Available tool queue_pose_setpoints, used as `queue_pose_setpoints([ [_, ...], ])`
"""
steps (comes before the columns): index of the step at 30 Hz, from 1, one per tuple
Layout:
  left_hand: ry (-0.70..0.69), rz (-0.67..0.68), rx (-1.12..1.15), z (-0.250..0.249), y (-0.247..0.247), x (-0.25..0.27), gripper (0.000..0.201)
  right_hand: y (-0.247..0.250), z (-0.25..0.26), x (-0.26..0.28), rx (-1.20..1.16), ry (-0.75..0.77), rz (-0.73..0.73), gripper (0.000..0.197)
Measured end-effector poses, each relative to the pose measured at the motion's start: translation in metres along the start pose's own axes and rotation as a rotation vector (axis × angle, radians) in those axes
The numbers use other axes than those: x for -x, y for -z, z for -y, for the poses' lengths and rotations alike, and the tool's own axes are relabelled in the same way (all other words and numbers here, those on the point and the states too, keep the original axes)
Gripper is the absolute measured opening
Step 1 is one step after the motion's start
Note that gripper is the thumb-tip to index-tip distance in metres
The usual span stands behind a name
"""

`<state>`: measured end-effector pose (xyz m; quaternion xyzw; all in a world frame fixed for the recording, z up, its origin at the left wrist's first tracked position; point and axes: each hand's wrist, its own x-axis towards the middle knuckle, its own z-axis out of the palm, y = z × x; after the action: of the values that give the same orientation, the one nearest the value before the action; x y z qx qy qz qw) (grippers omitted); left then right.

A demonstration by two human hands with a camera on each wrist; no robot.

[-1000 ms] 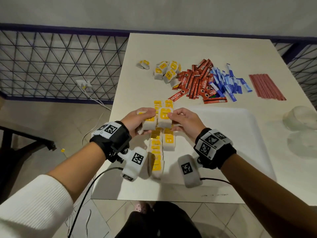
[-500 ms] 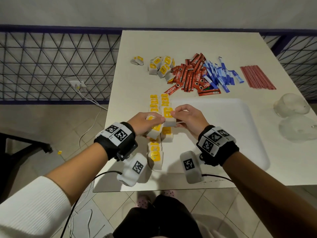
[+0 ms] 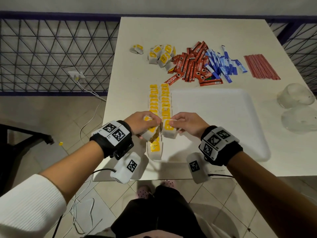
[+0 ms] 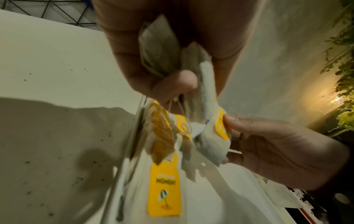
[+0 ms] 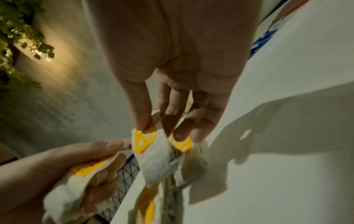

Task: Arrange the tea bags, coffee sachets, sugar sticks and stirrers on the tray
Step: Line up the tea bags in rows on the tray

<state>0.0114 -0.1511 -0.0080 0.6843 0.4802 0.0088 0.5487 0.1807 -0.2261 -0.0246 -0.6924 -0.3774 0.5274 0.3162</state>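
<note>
Two rows of yellow-tagged tea bags (image 3: 160, 100) run along the left edge of the white tray (image 3: 223, 117). My left hand (image 3: 143, 123) grips a small bunch of tea bags (image 4: 159, 50) just above the near end of the rows. My right hand (image 3: 184, 123) pinches another tea bag (image 3: 169, 128) by its yellow tag (image 5: 145, 139), right beside the left hand. Further back on the table lie a loose heap of tea bags (image 3: 162, 55), red coffee sachets (image 3: 193, 64), blue sugar sticks (image 3: 221, 64) and red stirrers (image 3: 260, 66).
Two clear plastic cups (image 3: 296, 98) lie on the table to the right of the tray. A metal mesh fence (image 3: 51, 54) stands to the left of the table. A cable and socket (image 3: 77, 75) hang beside the table's left edge.
Both hands have drawn nearer along the rows toward the tray's near end, still holding tea bags. The head view has tilted down a little.
</note>
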Motion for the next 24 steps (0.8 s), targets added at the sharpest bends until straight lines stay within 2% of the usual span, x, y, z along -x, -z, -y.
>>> queue_pose_setpoints([
  [7,0.095,-0.043,0.057,0.008,0.006,-0.002,0.01,-0.009,-0.012,-0.006,0.199,-0.036,0.07,0.011],
  [9,0.111,-0.06,0.081,0.009,0.007,-0.002,0.01,-0.01,-0.015,-0.01,0.242,-0.04,0.075,0.017],
  [11,0.118,-0.073,0.092,0.011,0.009,-0.002,0.01,-0.011,-0.019,-0.015,0.271,-0.027,0.057,0.022],
  [16,0.14,-0.075,0.096,0.013,0.011,-0.001,0.012,-0.01,-0.019,-0.021,0.353,0.014,-0.034,0.015],
  [24,0.152,-0.097,0.122,0.013,0.012,-0.003,0.012,-0.012,-0.019,-0.031,0.253,0.026,-0.12,0.016],
])
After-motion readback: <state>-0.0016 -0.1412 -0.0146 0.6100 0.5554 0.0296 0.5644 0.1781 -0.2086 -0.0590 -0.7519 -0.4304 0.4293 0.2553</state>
